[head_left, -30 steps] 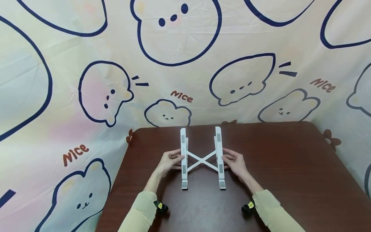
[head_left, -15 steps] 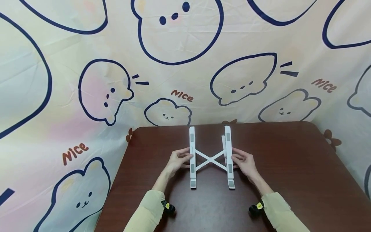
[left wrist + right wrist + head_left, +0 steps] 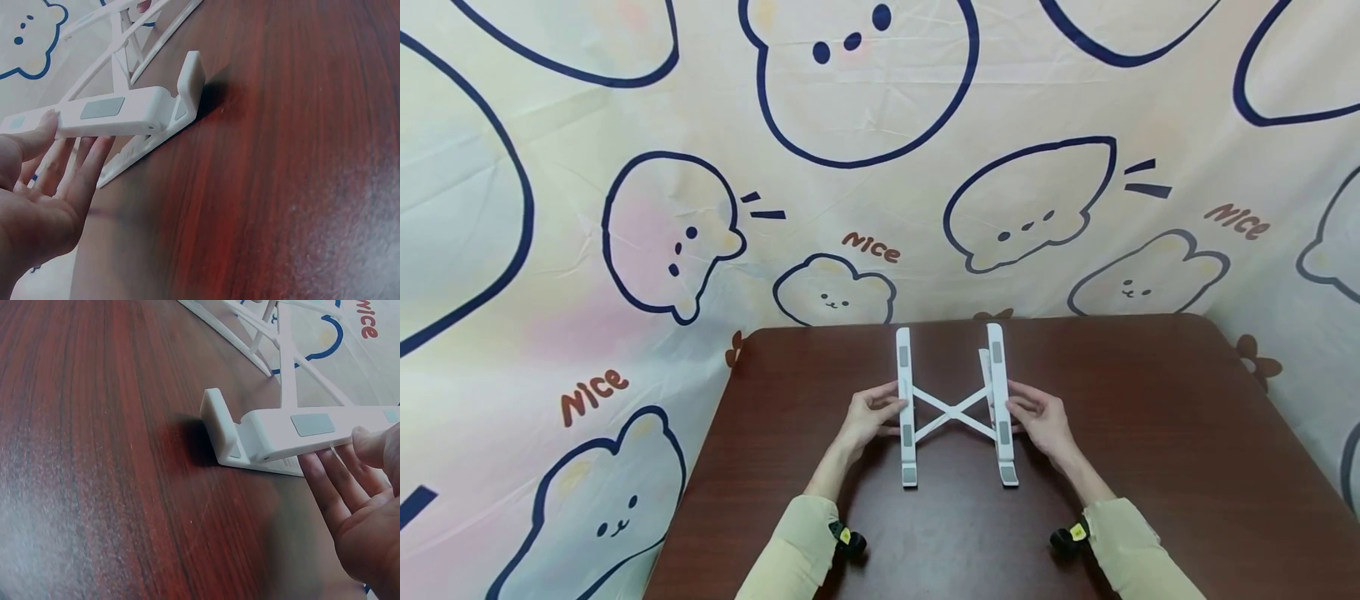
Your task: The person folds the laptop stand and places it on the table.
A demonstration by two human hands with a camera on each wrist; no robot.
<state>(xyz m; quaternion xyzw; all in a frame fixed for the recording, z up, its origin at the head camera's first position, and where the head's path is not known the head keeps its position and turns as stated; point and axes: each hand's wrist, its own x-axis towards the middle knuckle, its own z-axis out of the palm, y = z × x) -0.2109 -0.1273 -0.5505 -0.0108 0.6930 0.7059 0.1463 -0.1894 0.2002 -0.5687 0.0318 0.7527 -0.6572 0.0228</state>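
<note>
The white stand was on the brown table. The left hand pinched one long bar and the right hand pinched the other, thumbs on top, probably to keep both sides even.

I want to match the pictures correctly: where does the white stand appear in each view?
Head: the white stand is right of centre, lower half.
Left wrist: mostly upper left, held by the left hand.
Right wrist: mostly upper right, held by the right hand.
Shared landmark: the brown table under it.
</note>
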